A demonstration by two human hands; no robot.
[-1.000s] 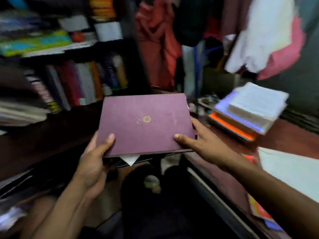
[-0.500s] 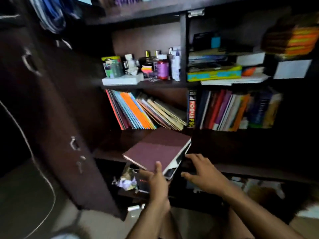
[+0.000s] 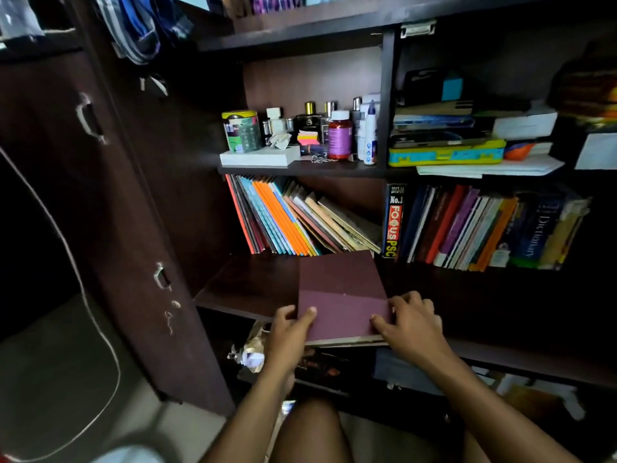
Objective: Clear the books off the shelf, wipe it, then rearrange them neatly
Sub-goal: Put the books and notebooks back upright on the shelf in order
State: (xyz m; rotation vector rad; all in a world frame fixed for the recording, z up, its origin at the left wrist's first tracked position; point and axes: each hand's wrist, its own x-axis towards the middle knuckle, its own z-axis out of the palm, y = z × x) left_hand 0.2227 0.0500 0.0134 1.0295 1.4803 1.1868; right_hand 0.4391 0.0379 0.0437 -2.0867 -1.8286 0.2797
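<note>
The maroon book [image 3: 340, 292] is lying flat on the bare left stretch of the dark shelf [image 3: 247, 289], its near edge overhanging the front lip toward the person. The left hand [image 3: 289, 332] is pinching the near left corner, thumb on the cover; the right hand [image 3: 411, 324] is gripping the near right corner, fingers [image 3: 405, 300] curled over the side edge. The book's long axis is running away from both hands, toward the leaning notebooks [image 3: 293, 218] (upright books [image 3: 484, 225] are filling the right bay). Bottles [image 3: 339, 133] are crowding the shelf above.
</note>
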